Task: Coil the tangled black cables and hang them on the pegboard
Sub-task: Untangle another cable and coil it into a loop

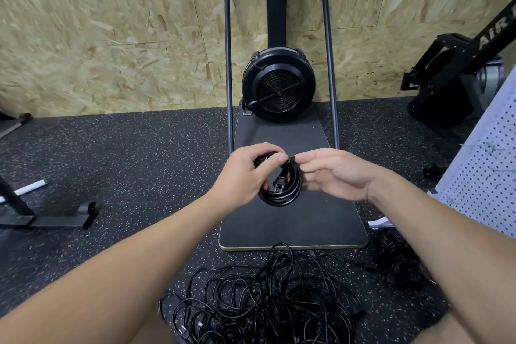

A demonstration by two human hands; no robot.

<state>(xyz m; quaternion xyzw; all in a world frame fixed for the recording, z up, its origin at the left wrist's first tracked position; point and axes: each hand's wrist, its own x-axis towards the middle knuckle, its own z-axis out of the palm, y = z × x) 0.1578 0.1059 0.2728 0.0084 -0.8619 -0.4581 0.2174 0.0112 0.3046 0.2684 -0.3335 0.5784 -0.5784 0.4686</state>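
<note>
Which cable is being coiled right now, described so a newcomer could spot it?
Start at the black fan machine against the chipboard wall; in front of its flat base board both hands meet. Between them hangs the coiled cable, a tidy ring with a two-pronged plug, unlike the loose tangle on the floor.

Speckled floor point(125, 148): tangled cables point(265, 296); black board point(293, 218).

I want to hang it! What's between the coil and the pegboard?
Only the right hand and wrist: head view shows the coil held left of the pegboard.
</note>
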